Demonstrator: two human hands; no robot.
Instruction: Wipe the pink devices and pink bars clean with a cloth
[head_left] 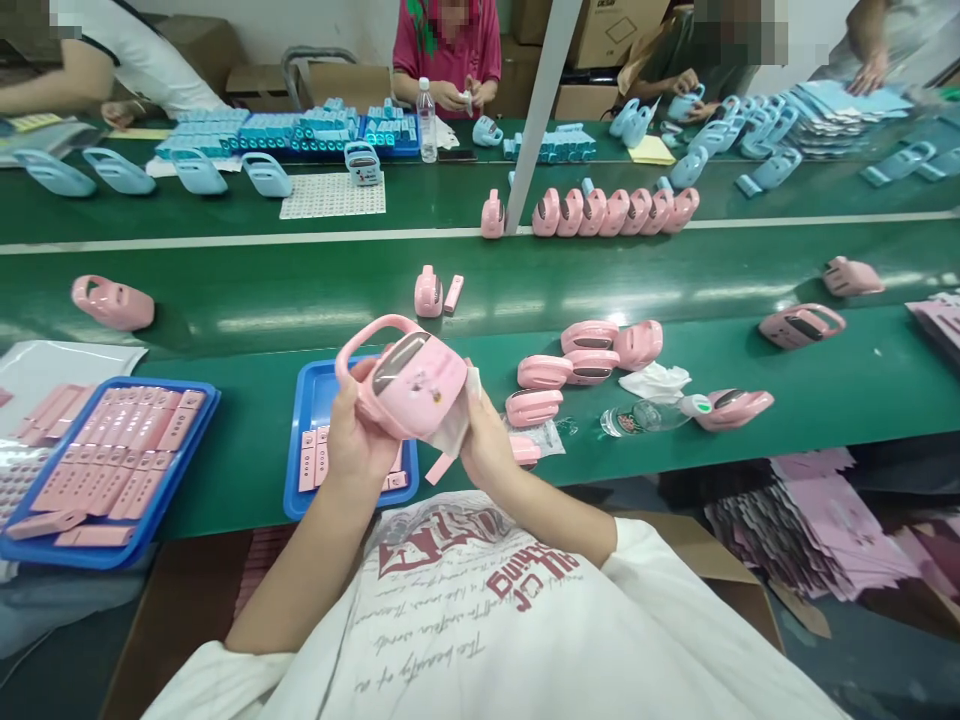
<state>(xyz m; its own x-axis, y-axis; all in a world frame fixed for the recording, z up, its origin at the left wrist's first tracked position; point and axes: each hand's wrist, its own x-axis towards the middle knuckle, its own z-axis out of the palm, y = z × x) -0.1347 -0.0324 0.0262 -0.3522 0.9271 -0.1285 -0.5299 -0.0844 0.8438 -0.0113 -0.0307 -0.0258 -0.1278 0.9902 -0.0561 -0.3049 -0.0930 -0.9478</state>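
Note:
Held up in front of my chest is a pink plastic device (427, 385) with a loop handle, a dark glossy window and a small printed picture. My left hand (356, 430) is wrapped round its left side, below the handle. My right hand (487, 440) pinches a white wipe (454, 425) against the device's right edge and underside. Partly hidden behind my left arm is a blue tray (291, 475) with small pink bar-shaped parts (307, 460). A loose pink strip (439, 468) lies between my wrists on the green table.
Several pink devices (544, 372) stand right of my hands, beside a crumpled tissue (654, 382) and a lying clear bottle (645, 418). At left, a blue tray (214, 400) holds many pink bars. More devices sit along the green belt (300, 285). Co-workers (448, 60) sit opposite.

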